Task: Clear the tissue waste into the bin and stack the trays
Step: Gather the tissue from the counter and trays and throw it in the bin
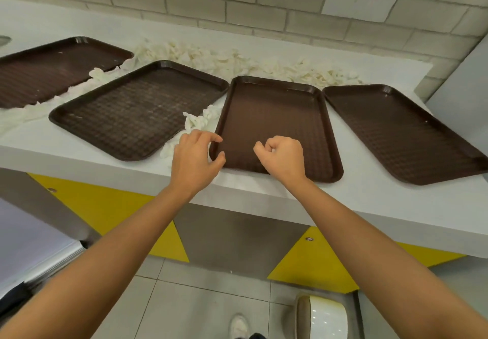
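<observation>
Several empty brown trays lie side by side on a white counter (369,193): a far-left tray (52,69), a second tray (137,109), a middle tray (274,117) and a right tray (401,132). Crumpled white tissue (237,61) is strewn along the wall behind them, with more tissue (198,120) in the gap left of the middle tray. My left hand (195,159) hovers at the middle tray's near-left corner, its curved fingers and thumb spread on either side of the rim. My right hand (284,156) is over that tray's near end, fingers curled and holding nothing.
A grey brick wall runs behind the counter. Below the counter are yellow and grey panels and a tiled floor. A white and yellow bin-like object (322,315) stands on the floor at the lower right, next to a white shoe (239,325). A grey panel rises at the right edge.
</observation>
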`<action>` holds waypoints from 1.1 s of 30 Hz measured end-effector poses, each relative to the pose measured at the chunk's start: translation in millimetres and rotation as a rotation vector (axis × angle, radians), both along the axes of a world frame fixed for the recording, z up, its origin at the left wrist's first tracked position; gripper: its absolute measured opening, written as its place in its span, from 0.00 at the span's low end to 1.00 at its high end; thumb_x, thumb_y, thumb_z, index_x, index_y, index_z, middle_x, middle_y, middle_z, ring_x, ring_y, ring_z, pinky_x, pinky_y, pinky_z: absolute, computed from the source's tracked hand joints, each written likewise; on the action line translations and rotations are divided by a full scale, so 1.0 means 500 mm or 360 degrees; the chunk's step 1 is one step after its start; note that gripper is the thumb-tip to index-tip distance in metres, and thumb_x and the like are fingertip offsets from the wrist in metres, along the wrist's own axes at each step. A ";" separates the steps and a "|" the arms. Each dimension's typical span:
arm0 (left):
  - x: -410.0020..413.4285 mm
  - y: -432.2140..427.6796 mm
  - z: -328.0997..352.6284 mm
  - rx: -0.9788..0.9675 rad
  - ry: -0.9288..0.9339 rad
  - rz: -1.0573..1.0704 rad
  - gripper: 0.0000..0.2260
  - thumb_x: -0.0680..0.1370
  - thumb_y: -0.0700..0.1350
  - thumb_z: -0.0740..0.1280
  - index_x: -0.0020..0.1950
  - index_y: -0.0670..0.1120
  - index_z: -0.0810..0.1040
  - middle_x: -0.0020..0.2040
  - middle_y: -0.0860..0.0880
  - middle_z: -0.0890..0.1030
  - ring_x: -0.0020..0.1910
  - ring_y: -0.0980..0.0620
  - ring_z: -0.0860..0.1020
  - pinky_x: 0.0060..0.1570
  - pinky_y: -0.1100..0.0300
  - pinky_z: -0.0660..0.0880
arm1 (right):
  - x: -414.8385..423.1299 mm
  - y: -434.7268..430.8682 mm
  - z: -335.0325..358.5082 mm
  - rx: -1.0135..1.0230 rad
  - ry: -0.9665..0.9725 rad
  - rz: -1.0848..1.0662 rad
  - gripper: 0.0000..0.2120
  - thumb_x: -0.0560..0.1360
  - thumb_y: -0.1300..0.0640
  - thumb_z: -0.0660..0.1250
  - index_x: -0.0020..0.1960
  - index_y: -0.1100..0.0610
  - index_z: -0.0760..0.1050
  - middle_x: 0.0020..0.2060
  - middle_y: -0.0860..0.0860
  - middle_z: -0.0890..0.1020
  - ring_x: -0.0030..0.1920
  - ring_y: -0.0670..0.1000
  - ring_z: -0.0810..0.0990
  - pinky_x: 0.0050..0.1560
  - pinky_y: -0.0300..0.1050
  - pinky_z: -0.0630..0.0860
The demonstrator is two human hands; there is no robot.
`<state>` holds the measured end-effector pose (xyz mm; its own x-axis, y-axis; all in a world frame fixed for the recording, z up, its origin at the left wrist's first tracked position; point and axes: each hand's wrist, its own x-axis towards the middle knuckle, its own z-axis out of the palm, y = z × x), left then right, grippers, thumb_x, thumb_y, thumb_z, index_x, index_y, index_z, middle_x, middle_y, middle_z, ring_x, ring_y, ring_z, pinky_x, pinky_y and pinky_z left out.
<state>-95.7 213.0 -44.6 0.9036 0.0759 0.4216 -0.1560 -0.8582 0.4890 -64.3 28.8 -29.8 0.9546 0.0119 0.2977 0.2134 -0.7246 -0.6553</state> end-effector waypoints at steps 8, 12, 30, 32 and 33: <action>0.039 0.065 -0.043 0.0275 0.0115 0.0301 0.23 0.71 0.52 0.70 0.64 0.47 0.72 0.59 0.47 0.75 0.59 0.43 0.71 0.55 0.49 0.68 | 0.070 0.042 -0.010 -0.0035 -0.0002 0.0158 0.20 0.73 0.55 0.63 0.26 0.64 0.68 0.23 0.51 0.66 0.29 0.52 0.70 0.37 0.47 0.74; 0.053 0.080 -0.059 0.0288 0.0152 0.0348 0.24 0.73 0.53 0.69 0.66 0.47 0.71 0.60 0.46 0.75 0.59 0.42 0.72 0.56 0.48 0.68 | 0.089 0.051 -0.013 -0.0039 -0.0012 0.0219 0.20 0.73 0.56 0.62 0.25 0.61 0.65 0.23 0.51 0.67 0.28 0.49 0.68 0.36 0.47 0.73; 0.070 0.092 -0.039 -0.0096 0.0280 0.0249 0.17 0.81 0.51 0.58 0.44 0.37 0.73 0.45 0.42 0.70 0.40 0.42 0.73 0.39 0.53 0.66 | 0.057 0.062 -0.021 -0.0070 0.0059 0.0126 0.23 0.76 0.55 0.62 0.23 0.53 0.62 0.21 0.48 0.66 0.26 0.47 0.66 0.31 0.38 0.66; 0.073 0.095 -0.022 -0.0164 0.0187 0.0266 0.17 0.79 0.53 0.62 0.45 0.38 0.74 0.45 0.44 0.70 0.39 0.46 0.72 0.40 0.56 0.65 | 0.049 0.062 -0.017 -0.0067 0.0081 0.0103 0.23 0.76 0.56 0.62 0.23 0.53 0.62 0.22 0.48 0.66 0.26 0.47 0.66 0.30 0.36 0.63; 0.073 0.096 -0.013 -0.0179 0.0129 0.0260 0.18 0.77 0.54 0.65 0.46 0.38 0.74 0.45 0.45 0.70 0.39 0.48 0.70 0.40 0.58 0.65 | 0.045 0.062 -0.015 -0.0069 0.0086 0.0091 0.23 0.76 0.56 0.62 0.23 0.53 0.62 0.22 0.48 0.66 0.26 0.47 0.66 0.30 0.35 0.62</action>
<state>-59.0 260.9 -51.3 0.9061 0.2667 0.3285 0.0245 -0.8081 0.5885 -41.7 60.0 -37.5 0.9667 0.0788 0.2434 0.2203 -0.7403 -0.6352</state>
